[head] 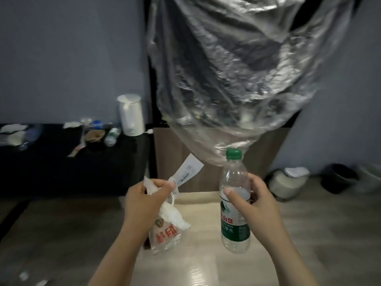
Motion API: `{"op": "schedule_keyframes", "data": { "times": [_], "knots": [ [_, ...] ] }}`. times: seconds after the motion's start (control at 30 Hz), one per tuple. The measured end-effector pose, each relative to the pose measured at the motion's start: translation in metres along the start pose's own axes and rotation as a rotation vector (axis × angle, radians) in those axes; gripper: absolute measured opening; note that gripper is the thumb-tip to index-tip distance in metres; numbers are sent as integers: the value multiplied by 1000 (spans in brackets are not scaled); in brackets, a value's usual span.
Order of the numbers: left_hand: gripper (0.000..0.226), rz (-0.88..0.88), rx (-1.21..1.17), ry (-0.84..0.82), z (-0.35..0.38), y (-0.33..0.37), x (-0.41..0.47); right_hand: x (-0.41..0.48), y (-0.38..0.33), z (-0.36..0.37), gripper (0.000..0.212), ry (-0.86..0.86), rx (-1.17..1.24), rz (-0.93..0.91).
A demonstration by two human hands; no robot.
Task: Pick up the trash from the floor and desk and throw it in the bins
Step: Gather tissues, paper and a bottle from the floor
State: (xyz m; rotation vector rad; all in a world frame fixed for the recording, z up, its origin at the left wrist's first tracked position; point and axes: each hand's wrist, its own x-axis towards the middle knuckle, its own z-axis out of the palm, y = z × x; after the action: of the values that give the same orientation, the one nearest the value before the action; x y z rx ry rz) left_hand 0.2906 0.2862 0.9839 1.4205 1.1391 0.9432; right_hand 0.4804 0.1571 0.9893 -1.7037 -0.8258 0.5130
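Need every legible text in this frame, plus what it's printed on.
"山泉": red, on the label of the bottle in the right hand; characters before it curve out of sight.
"净水": white on the label's green band.
"WATER": small print just above that.
On the wrapper in the left hand: two big red characters, upside down, not legible.
On the paper slip: print too small.

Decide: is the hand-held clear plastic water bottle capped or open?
Capped: a green screw cap tops the clear plastic water bottle.
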Motion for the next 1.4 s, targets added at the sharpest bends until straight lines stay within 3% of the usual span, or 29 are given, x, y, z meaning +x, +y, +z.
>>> {"op": "schedule_keyframes", "data": {
  "times": [0.17, 0.43, 0.7, 1.13, 1.4],
  "knots": [
    [12, 67, 14, -247, 180, 31, -16, 13, 48, -163, 49, 289, -34, 60],
    [14, 124, 11, -539, 393, 69, -40, 32, 100, -348, 45, 573, -51, 120],
    [15, 139, 11, -691, 560, 73, 7, 109, 157, -446, 37, 733, -67, 219],
    [19, 157, 64, -876, 802, 104, 129, 277, 202, -568, 45, 924, -55, 314],
    [20, 153, 104, -876, 961, 107, 143, 356, 269, -682, 50, 967, 6, 293]
  ]
}}
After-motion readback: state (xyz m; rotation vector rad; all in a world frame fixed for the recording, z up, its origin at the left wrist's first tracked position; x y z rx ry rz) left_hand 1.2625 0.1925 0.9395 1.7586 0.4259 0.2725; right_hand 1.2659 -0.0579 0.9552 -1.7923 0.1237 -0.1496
